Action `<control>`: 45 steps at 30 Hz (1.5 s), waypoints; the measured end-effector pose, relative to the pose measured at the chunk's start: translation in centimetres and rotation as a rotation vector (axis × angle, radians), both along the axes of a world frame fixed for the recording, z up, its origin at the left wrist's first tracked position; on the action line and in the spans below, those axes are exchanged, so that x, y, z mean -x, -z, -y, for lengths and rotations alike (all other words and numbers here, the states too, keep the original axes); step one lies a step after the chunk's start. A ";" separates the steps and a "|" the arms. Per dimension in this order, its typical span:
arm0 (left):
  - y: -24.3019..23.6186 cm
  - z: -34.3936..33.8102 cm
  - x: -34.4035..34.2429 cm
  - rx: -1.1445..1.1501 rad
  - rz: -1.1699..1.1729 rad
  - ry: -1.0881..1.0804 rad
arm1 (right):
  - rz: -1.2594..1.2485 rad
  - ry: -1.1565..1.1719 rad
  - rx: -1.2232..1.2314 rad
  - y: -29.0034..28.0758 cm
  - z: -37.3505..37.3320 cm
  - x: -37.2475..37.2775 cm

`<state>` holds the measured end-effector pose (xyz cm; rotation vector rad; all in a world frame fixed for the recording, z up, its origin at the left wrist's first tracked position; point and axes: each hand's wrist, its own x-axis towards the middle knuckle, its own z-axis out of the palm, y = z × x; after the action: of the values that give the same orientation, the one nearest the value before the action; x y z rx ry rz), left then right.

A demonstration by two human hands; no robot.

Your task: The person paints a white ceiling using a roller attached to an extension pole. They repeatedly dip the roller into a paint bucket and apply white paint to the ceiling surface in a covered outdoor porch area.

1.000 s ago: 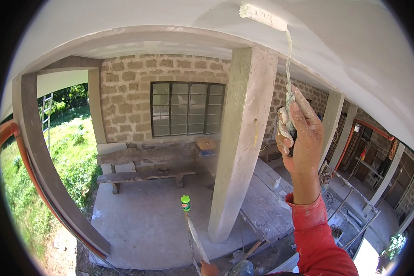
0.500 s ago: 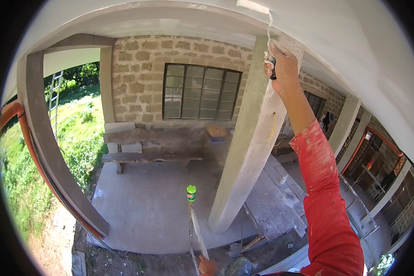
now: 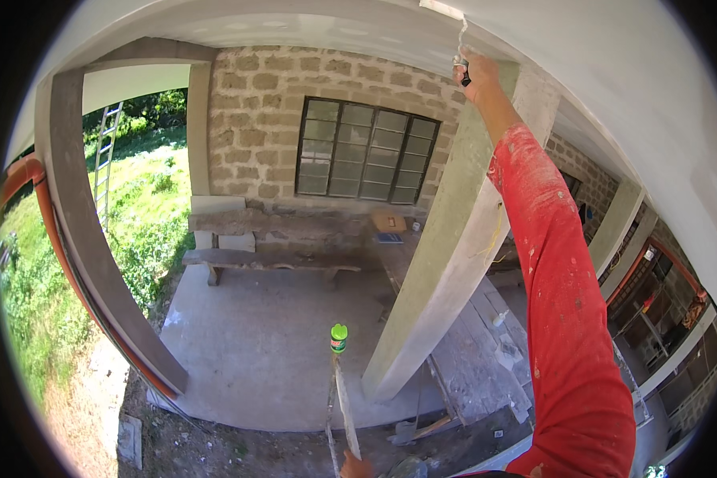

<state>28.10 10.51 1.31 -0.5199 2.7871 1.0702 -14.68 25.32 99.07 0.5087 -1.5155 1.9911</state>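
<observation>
My right hand (image 3: 478,73), at the end of a raised arm in a paint-spotted red sleeve, is closed round the black handle of a paint roller (image 3: 462,36). The white roller head lies against the pale overhead surface (image 3: 613,88), close to the picture's upper edge. At the bottom, my left hand (image 3: 356,466) is partly cut off by the frame; its fingers appear wrapped round a pale, slim pole (image 3: 346,406). A second thin stick (image 3: 331,414) runs beside it. Both lead to a bright green plastic bottle piece (image 3: 339,338) at the far end.
A concrete pillar (image 3: 446,279) stands just left of my right arm. Behind it are a wooden table (image 3: 478,358), a wooden bench (image 3: 283,260) and a block wall with a window (image 3: 366,151). An orange pipe (image 3: 64,255) follows the left column; a ladder (image 3: 105,159) leans outside.
My right hand and the roller have moved farther out and left relative to the pillar. The whole view has shifted slightly. My left hand stays low by the pole.
</observation>
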 end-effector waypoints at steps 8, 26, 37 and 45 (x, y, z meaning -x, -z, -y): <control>1.9 -1.3 -0.1 0.037 -0.038 0.003 | -0.070 0.001 -0.040 2.2 0.4 -3.8; 1.0 -0.2 1.4 0.058 -0.099 0.078 | -0.236 0.092 -0.027 14.4 6.4 -36.5; -0.2 0.3 0.8 0.045 -0.078 0.110 | -0.322 0.184 0.014 17.8 8.7 -46.0; -0.7 0.5 0.9 0.035 -0.065 0.118 | -0.350 0.224 -0.012 18.8 8.9 -47.5</control>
<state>27.19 10.03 2.02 -0.3250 2.8563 1.0326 32.77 16.39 80.29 0.6262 -1.3055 1.6254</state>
